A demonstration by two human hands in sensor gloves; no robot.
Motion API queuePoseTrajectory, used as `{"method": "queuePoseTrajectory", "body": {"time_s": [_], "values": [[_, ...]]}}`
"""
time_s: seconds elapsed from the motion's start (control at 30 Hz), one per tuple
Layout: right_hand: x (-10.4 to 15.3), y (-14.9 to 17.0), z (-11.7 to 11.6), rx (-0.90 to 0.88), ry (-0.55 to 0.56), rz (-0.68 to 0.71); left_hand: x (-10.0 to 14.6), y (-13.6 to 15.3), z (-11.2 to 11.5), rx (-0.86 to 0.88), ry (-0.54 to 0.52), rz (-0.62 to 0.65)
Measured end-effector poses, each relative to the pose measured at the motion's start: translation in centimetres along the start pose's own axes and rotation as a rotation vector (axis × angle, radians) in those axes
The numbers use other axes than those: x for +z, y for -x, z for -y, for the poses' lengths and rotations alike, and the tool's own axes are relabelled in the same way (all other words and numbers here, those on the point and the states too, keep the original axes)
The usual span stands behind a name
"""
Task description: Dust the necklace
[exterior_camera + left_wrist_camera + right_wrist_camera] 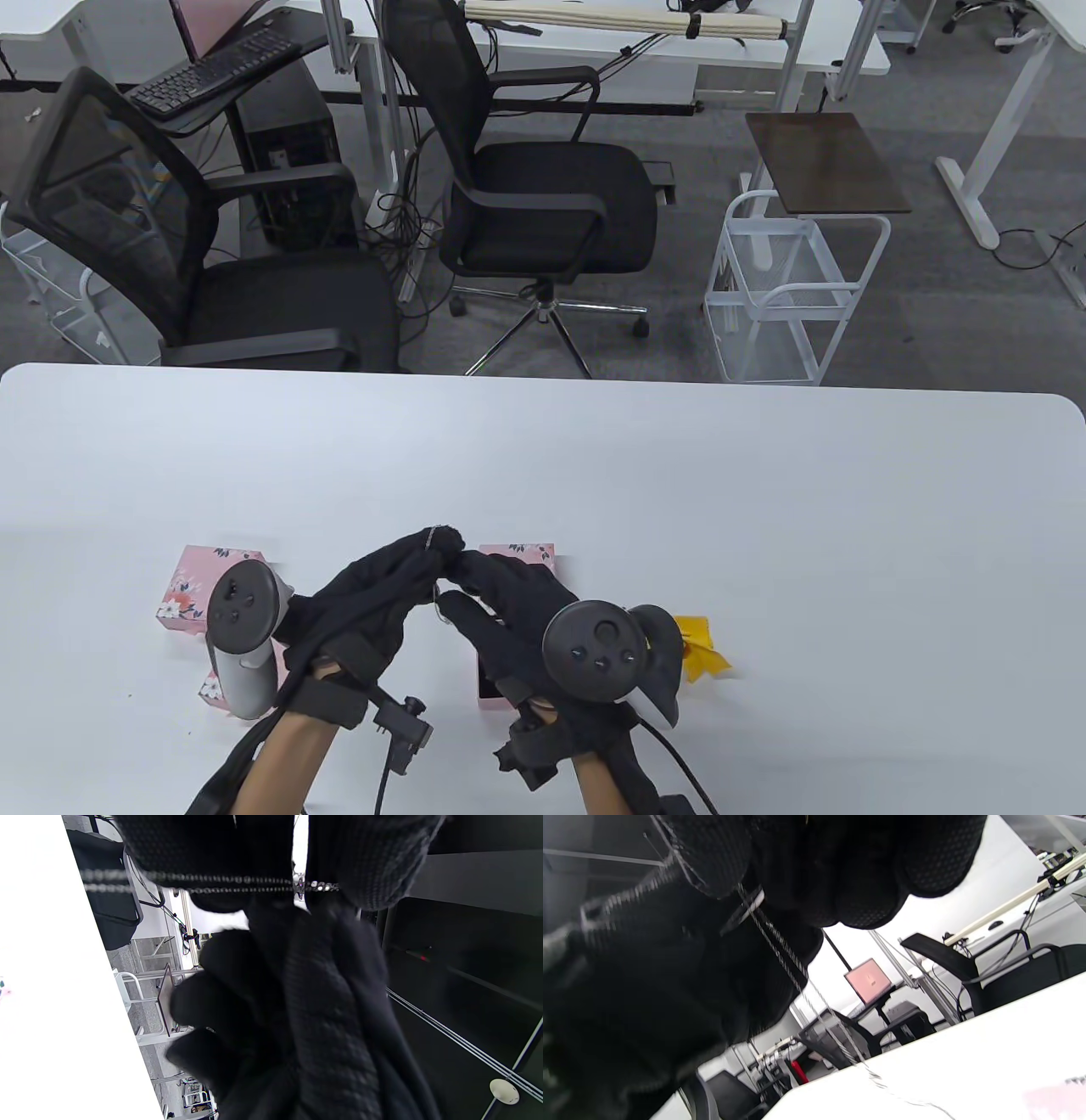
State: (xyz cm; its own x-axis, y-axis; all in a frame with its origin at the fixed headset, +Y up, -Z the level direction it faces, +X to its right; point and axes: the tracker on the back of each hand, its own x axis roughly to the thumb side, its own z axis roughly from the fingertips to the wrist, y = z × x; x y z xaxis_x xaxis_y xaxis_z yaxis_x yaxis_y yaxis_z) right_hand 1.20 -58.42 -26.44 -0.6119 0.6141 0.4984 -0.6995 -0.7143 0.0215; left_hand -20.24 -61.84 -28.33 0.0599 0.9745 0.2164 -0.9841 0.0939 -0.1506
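A thin silver necklace chain (237, 885) runs between my two gloved hands, held above the table. My left hand (428, 552) pinches it at the fingertips; the chain (434, 536) shows there as a small glint. My right hand (462, 581) meets the left fingertip to fingertip and also holds the chain. In the right wrist view the chain (793, 971) hangs from the fingers down toward the white table (967, 1052). A yellow cloth (700, 649) lies on the table just right of my right hand, partly hidden by its tracker.
A pink floral box lid (191, 590) lies left of my left hand, and a pink box (517, 556) lies under my right hand. The white table (679, 509) stretches ahead. Office chairs (543, 204) and a white wire cart (780, 297) stand beyond its far edge.
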Motion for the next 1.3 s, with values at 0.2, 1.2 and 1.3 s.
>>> {"method": "queuePoseTrajectory", "body": {"time_s": [0.2, 1.2, 1.3], "values": [[-0.1, -0.2, -1.5, -0.051, 0.063, -0.006, 0.1, -0.2, 0.4, -0.022, 0.01, 0.007], [-0.4, -0.4, -2.3, -0.075, 0.037, 0.025, 0.5, -1.5, -5.3, -0.139, -0.232, 0.083], [-0.4, -0.5, -2.4, -0.07, 0.029, 0.029, 0.7, -1.8, -5.4, -0.169, -0.267, 0.101]]}}
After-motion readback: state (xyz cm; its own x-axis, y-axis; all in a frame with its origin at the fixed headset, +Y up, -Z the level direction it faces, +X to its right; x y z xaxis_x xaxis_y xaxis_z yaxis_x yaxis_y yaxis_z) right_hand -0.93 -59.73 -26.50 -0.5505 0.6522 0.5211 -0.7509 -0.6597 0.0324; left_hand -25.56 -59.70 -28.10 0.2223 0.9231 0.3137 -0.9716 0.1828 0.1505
